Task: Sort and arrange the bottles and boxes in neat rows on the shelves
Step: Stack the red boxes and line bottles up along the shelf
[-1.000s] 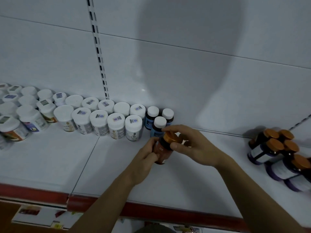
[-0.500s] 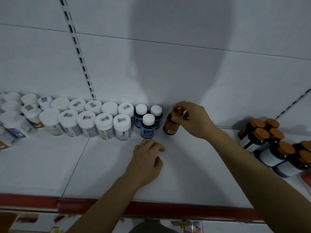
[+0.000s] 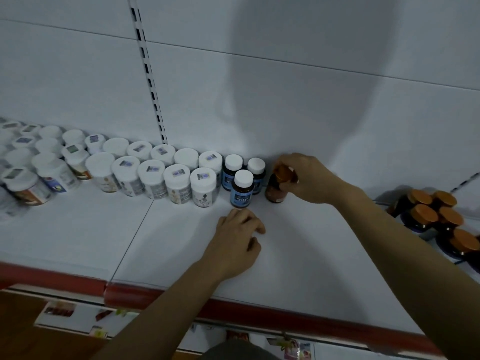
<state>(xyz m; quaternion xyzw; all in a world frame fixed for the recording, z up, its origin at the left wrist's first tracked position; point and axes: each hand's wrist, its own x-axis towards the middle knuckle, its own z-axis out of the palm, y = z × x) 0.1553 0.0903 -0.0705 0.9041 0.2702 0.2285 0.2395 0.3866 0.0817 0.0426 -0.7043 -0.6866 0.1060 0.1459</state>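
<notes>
Centre frame: we see the right hand, its grip pinching the orange cap of the amber bottle. The bottle stands near upright on the shelf, just right of the blue-labelled bottles. The left hand rests below them, loosely curled and holding nothing. We judge that closing the small leftward gap falls to the right hand.

**Shop aisle: retail gondola shelving**

White sheet-metal shelf with a red plastic price-rail strip along its front edge, lower frame. White panelled back wall with a black slotted upright, upper left. Stock sits in multiples of the same product: white-lidded labelled plastic jars in rows at left, dark bottles with orange caps bunched at right edge. Blurred packaged goods on a lower level, bottom left.
</notes>
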